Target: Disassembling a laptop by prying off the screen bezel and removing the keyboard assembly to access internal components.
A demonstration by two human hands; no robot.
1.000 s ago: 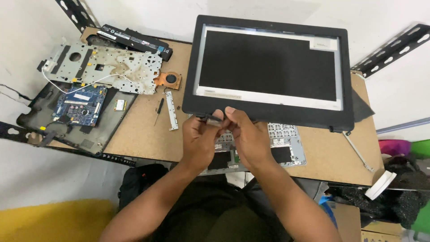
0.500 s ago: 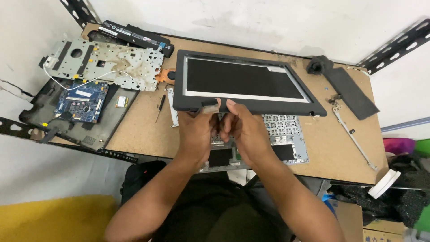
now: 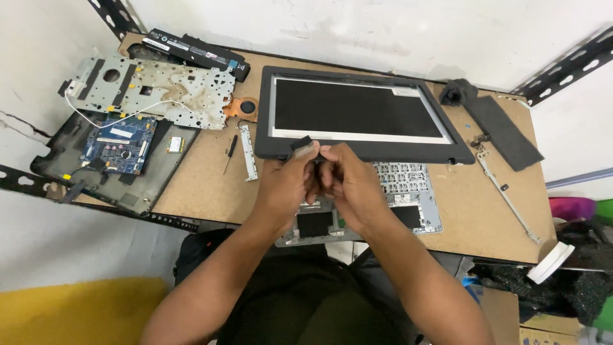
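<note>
The laptop screen panel (image 3: 361,115) lies flat toward the table's (image 3: 204,191) back edge, its near bezel edge right at your hands. Your left hand (image 3: 287,185) pinches a small black piece (image 3: 301,144) at that edge; your right hand (image 3: 350,185) is curled close against it, though what its fingers grip is hidden. Keep both thumbs low on the bezel and work gently, so the plastic flexes without snapping. Mind the keyboard frame (image 3: 389,204) under your wrists, and the screwdriver (image 3: 230,153) and metal strip (image 3: 248,152) to your left.
</note>
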